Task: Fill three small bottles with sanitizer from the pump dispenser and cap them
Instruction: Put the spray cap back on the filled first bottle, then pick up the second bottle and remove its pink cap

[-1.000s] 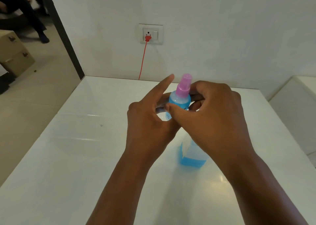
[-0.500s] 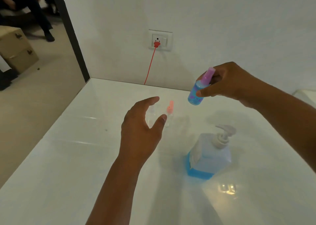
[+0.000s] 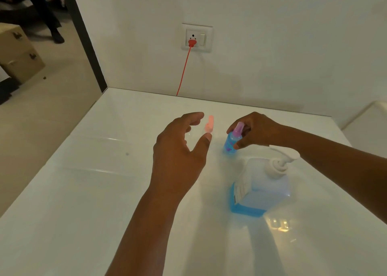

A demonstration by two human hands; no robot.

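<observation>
Two hands are over the glossy white table point(image 3: 88, 192). The left hand point(image 3: 178, 156) hovers above the surface with fingers spread and relaxed, thumb apart, holding nothing. Just beyond its fingertips, in the gap between forefinger and thumb, stands a small clear bottle with an orange-pink spray cap point(image 3: 209, 125); its body is nearly invisible against the white top, and the fill level cannot be told. Its long axis is upright. It lies ahead of the left hand and slightly to the right, and that hand is the nearer of the two.

Further right, the right hand point(image 3: 255, 131) pinches a blue-filled small bottle with a purple spray cap point(image 3: 232, 141) round the neck and shoulder, thumb at the front, fingers behind. This bottle is upright, base at or touching the table; contact cannot be confirmed. It appears filled and capped.

Nearest the camera on the right stands the pump dispenser point(image 3: 261, 185), a squarish translucent plastic bottle, blue liquid low at the base, white pump head with nozzle pointing right.

Judgement: the next move is likely a forward reach by the left hand to the orange-capped bottle; it is light, narrow and easily toppled. A third bottle is not seen.

Behind, a red cord point(image 3: 184, 70) runs from the wall socket point(image 3: 196, 37).
</observation>
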